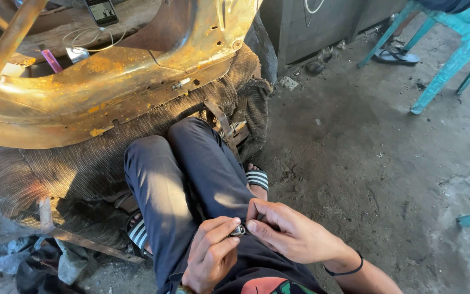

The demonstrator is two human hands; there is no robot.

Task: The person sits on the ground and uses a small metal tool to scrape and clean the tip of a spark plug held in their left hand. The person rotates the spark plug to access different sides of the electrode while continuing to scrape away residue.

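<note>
A seated person is pinching a small metal part [239, 230] between both hands over the lap, knees in dark trousers [191, 185] drawn up in front. The left hand [211, 255] is curling shut around the part from the near side, thumb and forefinger clamped on its end; the right hand [286, 231] is closing on the other end, fingertips pressed together against the metal. The piece is too small and too covered by the fingers to say what it is, though it appears to be a dark, shiny fitting. A thin black band [345, 270] is circling the right wrist. Just beyond the hands, feet in striped sandals [257, 178] are resting on the dusty concrete floor [365, 163]. Farther ahead of the left hand, a rusted yellow metal body panel [115, 81] is lying across a worn woven mat [82, 163], with a phone [102, 12] and a white cable [91, 38] sitting on a surface behind it. Well off beyond the right hand, a turquoise plastic chair [452, 43] is standing beside another person's sandalled foot [395, 54]
</note>
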